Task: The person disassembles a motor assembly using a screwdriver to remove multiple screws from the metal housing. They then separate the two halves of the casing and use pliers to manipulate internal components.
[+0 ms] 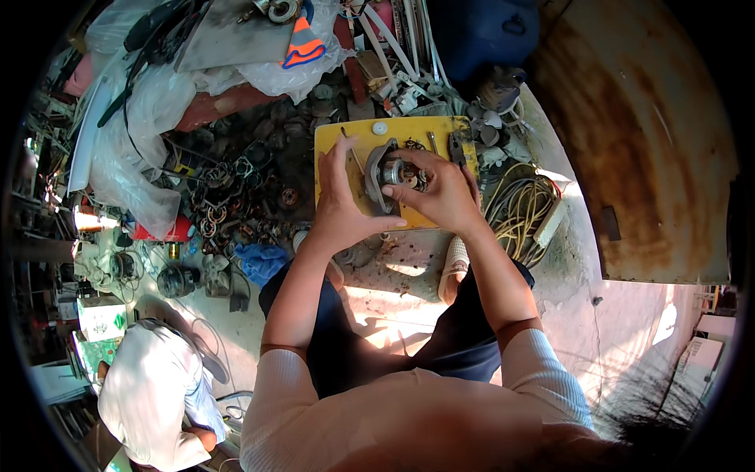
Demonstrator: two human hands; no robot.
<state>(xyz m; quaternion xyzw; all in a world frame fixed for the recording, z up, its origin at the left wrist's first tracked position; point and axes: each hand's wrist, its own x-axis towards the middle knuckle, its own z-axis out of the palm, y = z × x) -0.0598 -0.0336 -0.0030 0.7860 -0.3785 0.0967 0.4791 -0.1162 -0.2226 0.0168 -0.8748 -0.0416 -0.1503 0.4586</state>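
Note:
Over a yellow board [409, 128], my right hand [440, 189] pinches a grey metal motor part [377, 177] with a flanged end and a silvery round middle. Thumb and forefinger close on its right side. My left hand [338, 193] is beside the part, fingers spread and thumb stretched out beneath it, holding nothing. A thin screwdriver-like tool [355, 157] lies on the board near the left fingers. Along the far edge are a small white round cap [380, 127], a short metal rod [432, 142] and dark-handled pliers [456, 148]. Small dark bits behind the right hand are partly hidden.
Left of the board lies a heap of metal parts and copper coils [228, 197]. A coiled yellow cable [515, 208] sits at the right, near a large rusty panel [645, 149]. A blue container [487, 35] stands behind. Another person [157, 385] is low at the left.

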